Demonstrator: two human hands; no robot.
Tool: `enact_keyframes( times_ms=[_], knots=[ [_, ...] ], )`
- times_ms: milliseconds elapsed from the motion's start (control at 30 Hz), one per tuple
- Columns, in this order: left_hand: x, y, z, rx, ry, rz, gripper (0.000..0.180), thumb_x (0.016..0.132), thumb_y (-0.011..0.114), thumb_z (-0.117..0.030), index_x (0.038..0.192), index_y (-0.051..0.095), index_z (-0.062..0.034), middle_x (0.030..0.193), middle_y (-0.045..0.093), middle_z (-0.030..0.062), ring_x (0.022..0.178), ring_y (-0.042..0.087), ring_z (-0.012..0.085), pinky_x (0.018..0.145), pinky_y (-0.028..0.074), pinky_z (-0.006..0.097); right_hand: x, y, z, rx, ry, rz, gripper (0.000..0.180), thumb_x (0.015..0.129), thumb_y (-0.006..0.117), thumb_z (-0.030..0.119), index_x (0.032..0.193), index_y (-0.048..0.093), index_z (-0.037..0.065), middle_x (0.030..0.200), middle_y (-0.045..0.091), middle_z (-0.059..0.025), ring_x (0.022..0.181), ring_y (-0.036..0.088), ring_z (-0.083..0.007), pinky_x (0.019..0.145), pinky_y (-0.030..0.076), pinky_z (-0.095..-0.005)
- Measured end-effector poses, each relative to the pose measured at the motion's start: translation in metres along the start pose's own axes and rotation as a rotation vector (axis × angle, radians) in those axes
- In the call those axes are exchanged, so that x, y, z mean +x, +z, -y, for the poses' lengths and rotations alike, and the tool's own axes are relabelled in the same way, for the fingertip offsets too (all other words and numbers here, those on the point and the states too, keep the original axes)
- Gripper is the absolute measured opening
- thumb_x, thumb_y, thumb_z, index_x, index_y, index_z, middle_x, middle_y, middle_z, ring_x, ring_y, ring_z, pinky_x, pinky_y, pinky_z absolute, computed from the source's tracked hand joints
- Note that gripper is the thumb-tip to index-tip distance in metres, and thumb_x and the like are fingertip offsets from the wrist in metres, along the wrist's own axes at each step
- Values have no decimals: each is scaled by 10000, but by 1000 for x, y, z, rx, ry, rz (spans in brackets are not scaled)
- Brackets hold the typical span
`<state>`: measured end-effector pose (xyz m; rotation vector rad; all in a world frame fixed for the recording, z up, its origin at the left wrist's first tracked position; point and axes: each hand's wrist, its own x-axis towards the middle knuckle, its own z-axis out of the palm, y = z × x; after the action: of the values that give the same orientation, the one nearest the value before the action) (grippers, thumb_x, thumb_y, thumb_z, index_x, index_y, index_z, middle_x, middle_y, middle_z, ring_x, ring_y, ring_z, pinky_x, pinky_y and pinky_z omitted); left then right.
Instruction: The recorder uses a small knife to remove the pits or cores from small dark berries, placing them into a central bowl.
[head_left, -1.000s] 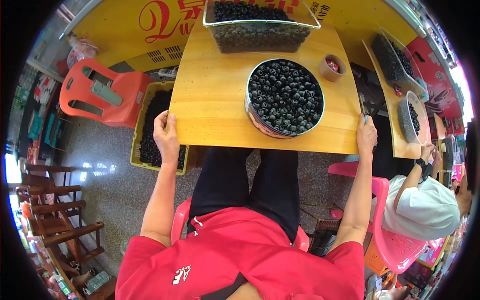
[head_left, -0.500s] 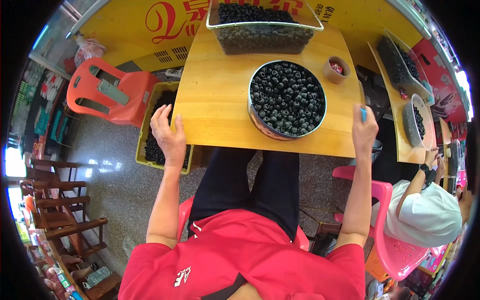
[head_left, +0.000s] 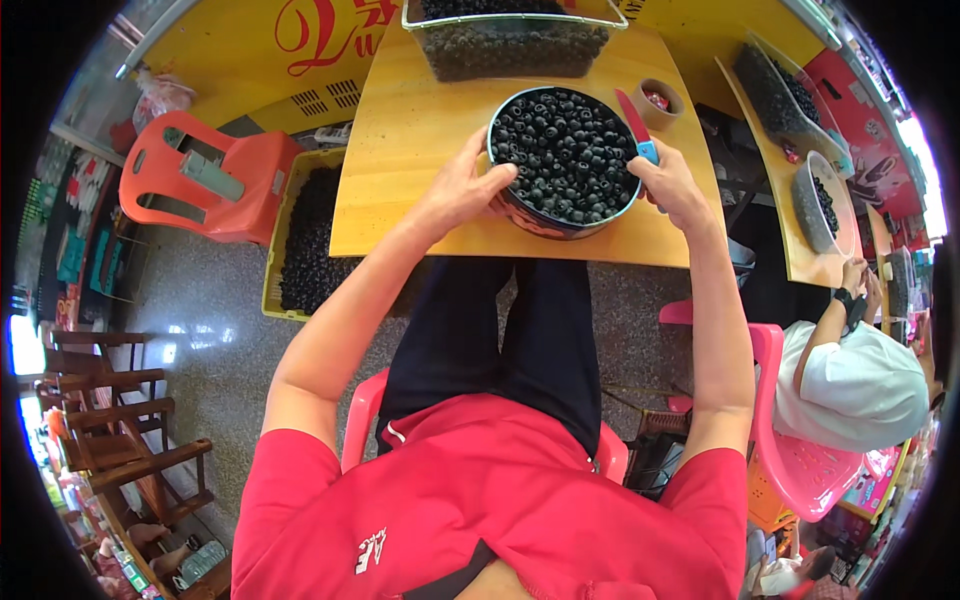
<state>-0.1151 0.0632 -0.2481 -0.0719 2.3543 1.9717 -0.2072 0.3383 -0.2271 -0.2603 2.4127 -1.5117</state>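
A round tin (head_left: 566, 232) full of small black round fruit-like pieces (head_left: 565, 150), many with a pale-rimmed hole, stands on the table in front of me. My left hand (head_left: 468, 188) grips its left side, thumb over the rim and fingers down the outer wall. At the opposite side, my right hand (head_left: 672, 186) has its thumb on the rim and also holds a small knife (head_left: 636, 122) with a blue handle and red blade. The blade points up and away from me, towards a small brown cup (head_left: 660, 104) with something red inside.
A clear tub (head_left: 515, 52) of black pieces stands at the table's (head_left: 400, 130) far end. Left of the table are a yellow crate (head_left: 275, 260) of dark bits and an orange chair (head_left: 215, 190). To my right, a person in white (head_left: 850, 385) sits at another table.
Both hands have come in from the table's side edges to the tin, and the left now grips it. The knife, mostly hidden in my right hand before, now shows its blade.
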Motion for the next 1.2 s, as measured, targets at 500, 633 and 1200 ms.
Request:
enact_keyframes(
  times_ms=[500, 633, 1200],
  knots=[
    [-179, -6, 2, 81, 227, 84, 720, 799, 550, -35, 1459, 268, 19, 1323, 499, 216, 1142, 566, 241, 965, 452, 344, -227, 57, 37, -144, -318, -201, 460, 819, 546, -1, 1273, 526, -72, 857, 621, -106, 703, 534, -100, 664, 469, -250],
    [-214, -1, 9, 219, 220, 165, 705, 857, 486, 42, 1498, 202, -31, 1326, 487, 107, 1098, 564, 148, 904, 494, 301, -256, 74, 5, -107, -213, -119, 467, 821, 548, 16, 1283, 525, -49, 836, 623, -96, 687, 548, -111, 651, 478, -263],
    [-226, 10, 88, 280, 119, 205, 712, 817, 534, -24, 1474, 260, -32, 1368, 459, 173, 1278, 443, 239, 1062, 376, 355, -267, 115, -56, -142, -78, -33, 502, 795, 509, 35, 1293, 492, -28, 1049, 631, -242, 953, 646, -330, 861, 487, -375]
  ],
)
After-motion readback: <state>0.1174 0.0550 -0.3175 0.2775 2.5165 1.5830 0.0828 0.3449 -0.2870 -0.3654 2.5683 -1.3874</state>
